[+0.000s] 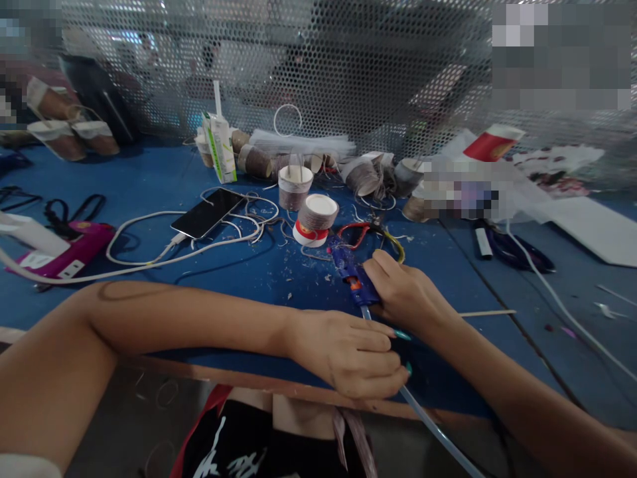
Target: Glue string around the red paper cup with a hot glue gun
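Note:
My right hand (401,285) is closed around the grip of a blue glue gun (346,265), whose nozzle points away from me over the table. A long, translucent glue stick (438,435) runs out of the gun's back end. My left hand (353,355) is wrapped around that stick just behind the gun, and the stick trails down past the table edge. Just beyond the nozzle, a small cord-wrapped cup (321,211) sits on a red and white base (309,234). Pliers (381,234) with red and yellow handles lie beside the gun, partly hidden by it.
A white-rimmed cup (295,189) stands behind, near a drink carton (219,147). A phone (209,212) with a white cable lies left, near a magenta power strip (70,249). Dark-handled scissors (520,249) and a thin wooden stick (488,313) lie right. Perforated metal (308,73) closes the back.

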Motion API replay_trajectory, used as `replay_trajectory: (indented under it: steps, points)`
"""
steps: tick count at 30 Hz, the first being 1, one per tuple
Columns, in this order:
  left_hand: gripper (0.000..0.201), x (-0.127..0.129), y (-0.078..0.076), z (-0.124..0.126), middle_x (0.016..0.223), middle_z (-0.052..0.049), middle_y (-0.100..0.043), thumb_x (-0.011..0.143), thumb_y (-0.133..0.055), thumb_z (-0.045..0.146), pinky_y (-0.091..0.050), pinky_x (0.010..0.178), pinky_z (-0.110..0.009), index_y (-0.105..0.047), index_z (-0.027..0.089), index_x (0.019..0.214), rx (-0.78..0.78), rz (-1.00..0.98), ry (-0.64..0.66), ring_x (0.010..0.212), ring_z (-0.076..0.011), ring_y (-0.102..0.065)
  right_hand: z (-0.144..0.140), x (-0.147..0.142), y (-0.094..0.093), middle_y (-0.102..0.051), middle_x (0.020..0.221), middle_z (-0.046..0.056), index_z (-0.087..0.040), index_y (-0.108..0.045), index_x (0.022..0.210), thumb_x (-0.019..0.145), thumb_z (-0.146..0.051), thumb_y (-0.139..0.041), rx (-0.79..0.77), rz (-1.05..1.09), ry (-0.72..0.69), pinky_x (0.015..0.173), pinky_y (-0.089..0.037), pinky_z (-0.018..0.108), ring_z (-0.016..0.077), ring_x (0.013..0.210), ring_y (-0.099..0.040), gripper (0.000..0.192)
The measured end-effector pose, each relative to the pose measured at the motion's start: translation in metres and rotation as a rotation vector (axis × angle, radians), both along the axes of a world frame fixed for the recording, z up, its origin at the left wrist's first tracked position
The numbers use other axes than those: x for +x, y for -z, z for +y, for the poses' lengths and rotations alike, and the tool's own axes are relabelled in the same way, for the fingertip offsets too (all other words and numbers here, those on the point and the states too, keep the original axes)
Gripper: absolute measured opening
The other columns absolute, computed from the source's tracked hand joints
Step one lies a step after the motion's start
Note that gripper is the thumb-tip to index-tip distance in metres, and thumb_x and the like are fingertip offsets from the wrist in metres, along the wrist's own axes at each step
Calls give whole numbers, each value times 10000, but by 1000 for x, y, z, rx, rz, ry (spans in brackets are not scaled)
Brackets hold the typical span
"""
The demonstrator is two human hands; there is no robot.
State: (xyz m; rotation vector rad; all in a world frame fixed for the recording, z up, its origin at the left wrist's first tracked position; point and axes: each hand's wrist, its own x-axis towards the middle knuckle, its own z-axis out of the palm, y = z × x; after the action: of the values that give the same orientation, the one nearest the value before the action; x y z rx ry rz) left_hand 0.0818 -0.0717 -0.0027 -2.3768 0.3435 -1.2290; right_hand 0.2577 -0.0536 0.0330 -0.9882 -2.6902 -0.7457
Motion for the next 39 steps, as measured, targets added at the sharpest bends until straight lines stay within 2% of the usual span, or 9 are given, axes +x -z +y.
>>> replay_trajectory:
  steps: [7,21,25,27,29,31,34,36,39]
  points:
    - [179,1,-1,0,809,-15,-771,951,-589,220,-589,859,-243,-755,159,924,-58,94,-14,689,-110,-686,0,-2,0,-532,799,79,-139,-584,792,712,-98,-517,-42,-28,50,505,-313,273,142,545,-406,112]
    - [234,0,3,4,808,-9,-771,946,-531,111,-589,900,-247,-752,150,880,-51,-1,-94,709,-102,-683,10,4,6,-542,793,82,-139,-588,809,680,-123,-517,-6,-49,77,490,-311,269,145,537,-455,148]
    - [216,-12,-3,14,1036,-39,-780,959,-538,169,-530,1042,-327,-736,165,1045,15,55,-55,1028,-155,-703,15,7,4,-570,866,101,-137,-591,874,701,-147,-532,10,-35,202,479,-298,273,165,575,-522,184]
    - [271,-25,-7,24,1286,-30,-700,971,-539,237,-442,1147,-465,-662,228,1213,46,142,-45,1274,-191,-591,17,8,-1,-583,920,117,-132,-591,921,743,-194,-557,-23,-40,256,474,-302,271,173,592,-542,192]
    - [306,-43,-8,37,1408,-7,-613,972,-535,279,-374,1187,-524,-585,284,1274,48,162,-11,1353,-169,-508,21,12,-7,-589,980,139,-124,-587,964,796,-262,-573,-42,-29,328,473,-317,271,183,606,-563,218]
    - [370,-63,-4,52,1381,-29,-601,944,-563,343,-362,1179,-557,-515,282,1306,-137,75,-42,1319,-192,-525,29,19,-9,-589,1026,160,-119,-581,988,846,-334,-567,-25,5,412,480,-347,283,200,618,-587,258]
    - [668,-89,7,72,1382,-121,-491,852,-638,419,-416,1123,-555,-332,251,1423,-483,-211,-142,1306,-265,-516,49,32,-7,-581,1066,182,-126,-577,1013,893,-447,-556,-50,78,468,531,-445,332,251,684,-637,344]
    - [724,-98,15,84,1419,-147,-400,830,-648,357,-396,1134,-551,-271,255,1441,-678,-295,-250,1395,-306,-404,63,42,-4,-570,1095,191,-132,-570,1053,874,-483,-605,-142,149,439,651,-529,393,293,784,-670,395]
    - [775,-97,24,96,1469,-195,-303,808,-639,277,-332,1173,-577,-204,223,1446,-884,-239,-246,1429,-335,-345,79,55,-5,-533,1186,237,-114,-541,1131,774,-556,-719,-225,321,346,904,-539,505,384,1049,-640,595]
